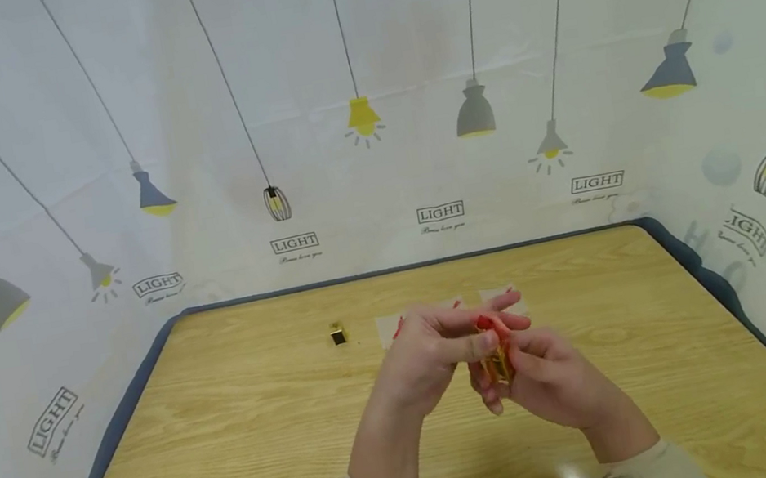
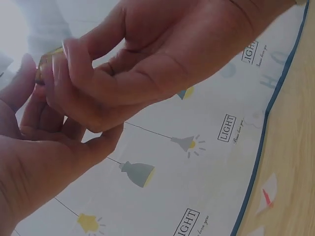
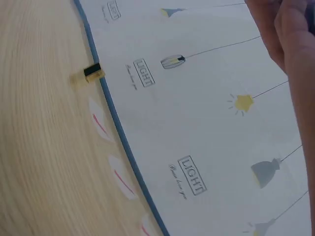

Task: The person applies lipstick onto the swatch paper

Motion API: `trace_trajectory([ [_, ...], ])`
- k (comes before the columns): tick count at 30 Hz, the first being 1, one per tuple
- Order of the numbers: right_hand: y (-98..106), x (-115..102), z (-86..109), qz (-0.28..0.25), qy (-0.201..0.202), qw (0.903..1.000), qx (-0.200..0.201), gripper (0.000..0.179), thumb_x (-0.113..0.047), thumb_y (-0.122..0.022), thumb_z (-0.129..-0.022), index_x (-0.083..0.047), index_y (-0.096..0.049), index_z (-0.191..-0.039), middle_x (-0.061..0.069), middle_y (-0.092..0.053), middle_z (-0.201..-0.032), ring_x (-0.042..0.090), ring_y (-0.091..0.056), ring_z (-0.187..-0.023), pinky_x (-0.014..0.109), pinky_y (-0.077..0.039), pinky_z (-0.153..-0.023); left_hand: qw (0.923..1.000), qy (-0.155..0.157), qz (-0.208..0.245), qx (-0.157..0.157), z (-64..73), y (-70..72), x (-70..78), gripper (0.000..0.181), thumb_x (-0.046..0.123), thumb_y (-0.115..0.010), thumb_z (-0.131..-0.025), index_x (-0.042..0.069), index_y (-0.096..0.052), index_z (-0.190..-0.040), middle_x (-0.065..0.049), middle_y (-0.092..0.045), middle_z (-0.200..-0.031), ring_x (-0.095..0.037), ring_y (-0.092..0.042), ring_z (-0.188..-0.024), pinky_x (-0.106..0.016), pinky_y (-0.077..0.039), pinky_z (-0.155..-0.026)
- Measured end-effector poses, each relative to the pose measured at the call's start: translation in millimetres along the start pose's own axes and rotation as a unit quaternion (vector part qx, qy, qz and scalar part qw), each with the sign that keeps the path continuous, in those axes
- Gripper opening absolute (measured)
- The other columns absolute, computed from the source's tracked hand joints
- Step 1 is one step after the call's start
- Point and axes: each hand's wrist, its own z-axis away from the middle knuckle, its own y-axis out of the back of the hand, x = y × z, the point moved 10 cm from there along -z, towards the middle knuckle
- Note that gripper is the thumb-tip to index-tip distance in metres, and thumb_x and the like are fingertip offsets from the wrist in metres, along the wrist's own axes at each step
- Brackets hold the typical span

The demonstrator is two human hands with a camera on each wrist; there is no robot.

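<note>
A gold lipstick (image 1: 498, 364) with red at its upper end is held up between both hands, above the wooden table. The right hand (image 1: 555, 372) grips the gold part from the right with curled fingers. From the left, the left hand (image 1: 430, 352) pinches near the red end with its thumb, its other fingers stretched out behind. In the left wrist view, only a bit of the gold case (image 2: 50, 59) shows between the fingers. The right wrist view shows part of a hand at the upper right; what it holds is hidden there.
A small gold-and-black cap (image 1: 338, 333) stands on the table left of the hands. Behind the hands lie white paper pieces (image 3: 121, 178) with red streaks. A lamp-patterned white cloth surrounds the wooden tabletop (image 1: 247, 424), which has a dark blue edge.
</note>
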Motion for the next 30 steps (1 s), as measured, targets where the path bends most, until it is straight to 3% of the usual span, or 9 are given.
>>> trace_trajectory([
  [2,-8.2,5.5,1.0,-0.086,-0.017,0.9956,-0.033,0.051,-0.015,-0.017,-0.117,-0.008,-0.052,-0.153,0.004,-0.065,-0.127,0.015,-0.057,-0.107,0.024,-0.055,-0.094,0.9975,-0.018,0.026,-0.062,2.3,-10.8,2.1,0.064,0.015,-0.079,-0.095,-0.038,-0.050,-0.117,0.009,-0.083,-0.104,-0.028,-0.049,-0.154,-0.047,-0.014,-0.137],
  [6,-19.5,13.2,1.3,-0.164,-0.034,0.9835,-0.068,0.049,-0.024,-0.018,-0.117,-0.013,-0.050,-0.152,0.001,-0.064,-0.128,0.014,-0.051,-0.098,0.021,-0.055,-0.091,0.9857,-0.042,0.060,-0.152,8.2,-24.3,5.8,0.088,0.031,-0.083,-0.090,-0.042,-0.041,-0.116,0.005,-0.083,-0.110,-0.032,-0.047,-0.155,-0.041,-0.033,-0.131],
  [9,-22.8,15.0,0.2,-0.175,-0.035,0.9812,-0.074,0.049,-0.026,-0.019,-0.117,-0.015,-0.051,-0.153,-0.001,-0.063,-0.130,0.014,-0.047,-0.093,0.019,-0.053,-0.087,0.9814,-0.047,0.064,-0.175,10.4,-26.7,7.3,0.088,0.032,-0.082,-0.091,-0.042,-0.042,-0.116,0.004,-0.083,-0.112,-0.034,-0.045,-0.156,-0.036,-0.037,-0.127],
  [12,-20.4,15.0,-0.3,-0.163,-0.033,0.9841,-0.062,0.048,-0.025,-0.020,-0.117,-0.015,-0.051,-0.153,-0.001,-0.063,-0.130,0.013,-0.049,-0.097,0.020,-0.050,-0.086,0.9855,-0.046,0.046,-0.157,9.4,-22.5,7.7,0.082,0.029,-0.083,-0.091,-0.040,-0.047,-0.116,0.002,-0.084,-0.110,-0.036,-0.045,-0.155,-0.040,-0.034,-0.130],
  [15,-11.2,12.7,0.0,-0.125,-0.031,0.9915,-0.020,0.043,-0.019,-0.029,-0.117,-0.013,-0.054,-0.152,-0.001,-0.065,-0.132,0.013,-0.055,-0.107,0.022,-0.049,-0.090,0.9948,-0.034,-0.003,-0.096,6.7,-12.2,7.5,0.067,0.021,-0.083,-0.092,-0.035,-0.055,-0.115,-0.010,-0.081,-0.122,-0.033,-0.047,-0.155,-0.043,-0.017,-0.137],
  [19,13.0,2.6,2.1,0.022,-0.017,0.9937,0.109,0.038,-0.004,-0.049,-0.111,-0.014,-0.065,-0.144,-0.007,-0.072,-0.128,0.009,-0.063,-0.111,0.022,-0.054,-0.094,0.9972,-0.001,-0.074,0.012,5.1,5.1,7.5,0.037,0.002,-0.077,-0.093,-0.025,-0.066,-0.117,-0.023,-0.066,-0.143,-0.032,-0.046,-0.155,-0.050,-0.016,-0.136],
  [22,28.0,-14.1,6.4,0.215,0.013,0.9506,0.224,0.038,0.009,-0.066,-0.099,-0.011,-0.073,-0.131,-0.009,-0.076,-0.121,0.004,-0.070,-0.108,0.021,-0.061,-0.092,0.9901,0.018,-0.108,0.088,4.9,16.3,6.7,0.029,-0.003,-0.075,-0.094,-0.016,-0.072,-0.120,-0.018,-0.067,-0.145,-0.030,-0.051,-0.152,-0.051,-0.040,-0.126],
  [27,24.9,-37.1,8.6,0.468,0.063,0.8130,0.340,0.029,0.021,-0.081,-0.079,0.004,-0.070,-0.101,-0.012,-0.075,-0.115,0.003,-0.070,-0.096,0.017,-0.061,-0.085,0.9753,0.014,-0.126,0.181,5.4,28.2,4.2,0.025,0.002,-0.078,-0.095,-0.006,-0.078,-0.118,-0.013,-0.070,-0.143,-0.027,-0.058,-0.146,-0.048,-0.055,-0.112],
  [30,21.4,-38.1,7.8,0.516,0.070,0.7749,0.358,0.029,0.021,-0.083,-0.077,0.006,-0.068,-0.097,-0.008,-0.073,-0.108,0.005,-0.065,-0.086,0.016,-0.058,-0.080,0.9715,0.011,-0.115,0.207,5.7,32.9,2.0,0.024,0.004,-0.078,-0.095,-0.005,-0.079,-0.117,-0.013,-0.071,-0.142,-0.026,-0.058,-0.146,-0.048,-0.056,-0.111],
])
